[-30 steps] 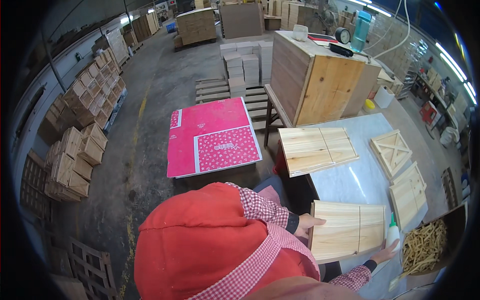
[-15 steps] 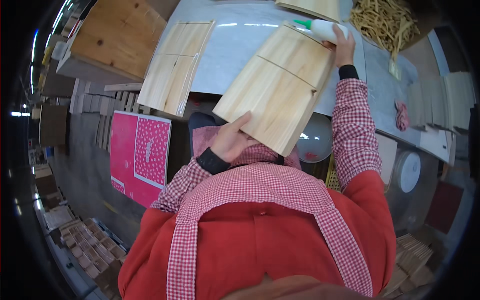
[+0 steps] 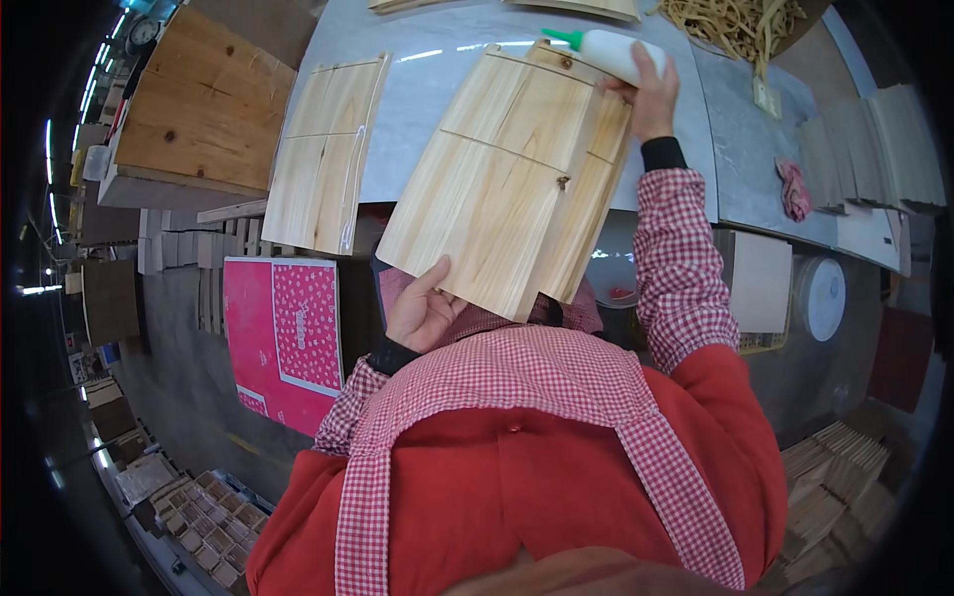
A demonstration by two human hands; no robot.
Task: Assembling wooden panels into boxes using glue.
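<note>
My left hand [image 3: 425,313] is closed on the near left edge of a pale wooden panel [image 3: 497,169], its thumb on top. The panel has a groove across it and a dark knot near its right edge. A second grooved panel [image 3: 581,233] shows from under it on the right, tilted the same way. My right hand [image 3: 654,99] is wrapped round a white squeeze bottle [image 3: 608,55] with a green nozzle pointing left, above the panels' far right corner. Some of its fingers reach down to the panel edge; whether they grip it is partly hidden.
Another grooved panel [image 3: 323,154] overhangs the table [image 3: 397,109] at left. A wooden box [image 3: 204,94] stands beyond it, above a pink patterned carton [image 3: 283,333]. At right are coiled tan strips [image 3: 730,25], a pink cloth [image 3: 793,191] and stacked boards [image 3: 879,149].
The upper panel has shifted left, uncovering more of a second panel beneath its right side. My left hand has moved left and down with it. The bottle stays in my right hand.
</note>
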